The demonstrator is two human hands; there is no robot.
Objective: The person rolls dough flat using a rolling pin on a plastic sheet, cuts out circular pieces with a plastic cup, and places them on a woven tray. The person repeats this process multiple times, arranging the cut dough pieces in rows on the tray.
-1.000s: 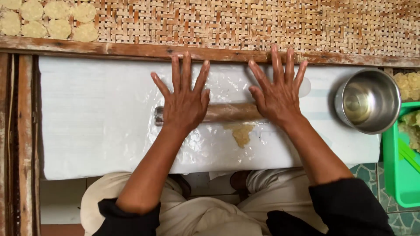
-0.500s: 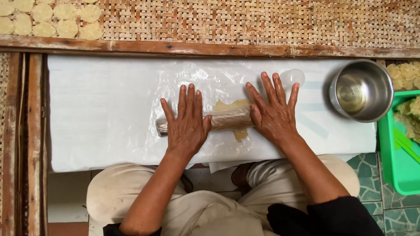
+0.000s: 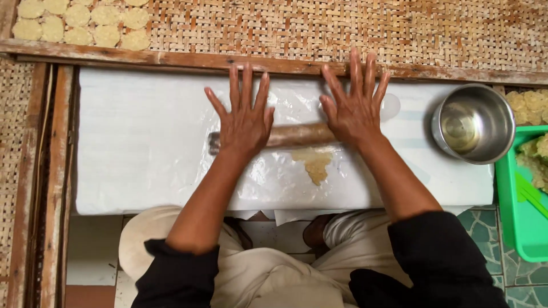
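Both your hands and the rolling pin [image 3: 299,136] have pushed further from you since half a second ago, uncovering the flattened dough [image 3: 313,162] on the near side.

Largest first: the woven bamboo mat [image 3: 342,25] lies beyond the white plastic-covered board [image 3: 142,142], a wooden rail between them. One steel bowl [image 3: 474,122] stands at the board's right end, touching a green tray [image 3: 522,222]. One pin lies crosswise; your left hand [image 3: 244,122] and right hand [image 3: 355,111] rest flat on it, fingers spread, gripping nothing, hiding its ends. At least nine pale rounds [image 3: 80,23] sit on the mat's far-left corner; the frame cuts off others.
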